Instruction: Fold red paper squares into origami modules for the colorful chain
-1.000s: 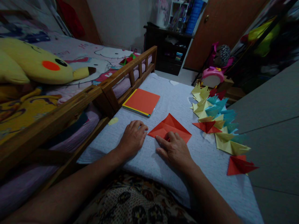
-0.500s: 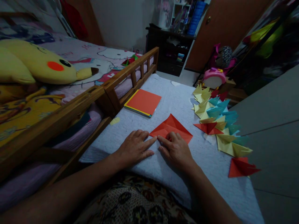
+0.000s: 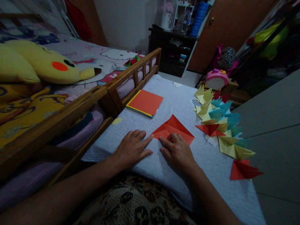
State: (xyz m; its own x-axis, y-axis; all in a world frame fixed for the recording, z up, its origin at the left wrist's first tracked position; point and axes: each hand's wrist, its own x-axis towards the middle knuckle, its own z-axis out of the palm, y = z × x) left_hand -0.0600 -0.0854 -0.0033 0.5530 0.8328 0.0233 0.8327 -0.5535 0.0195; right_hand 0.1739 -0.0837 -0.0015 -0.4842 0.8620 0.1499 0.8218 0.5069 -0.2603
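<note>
A red sheet of origami paper (image 3: pixel 172 128) lies on the cloth-covered table, creased and partly folded, one corner pointing away from me. My right hand (image 3: pixel 179 153) holds down its near edge, the index finger stretched along it and the other fingers curled on the paper. Part of the sheet is hidden under that hand. At the paper's left corner is my left hand (image 3: pixel 133 148), lying flat with fingers spread, its index fingertip at or just beside the corner.
A stack of coloured paper (image 3: pixel 146 102), orange-red on top, lies behind my left hand. Folded paper cranes (image 3: pixel 208 111) in yellow, blue and red line the table's right side. A wooden bed rail (image 3: pixel 133 68) borders the left, with a yellow plush toy (image 3: pixel 44 64) beyond it.
My left hand has slid slightly left, its index finger drawing away from my right index finger. My right hand stays on the paper. The whole view has shifted slightly.
</note>
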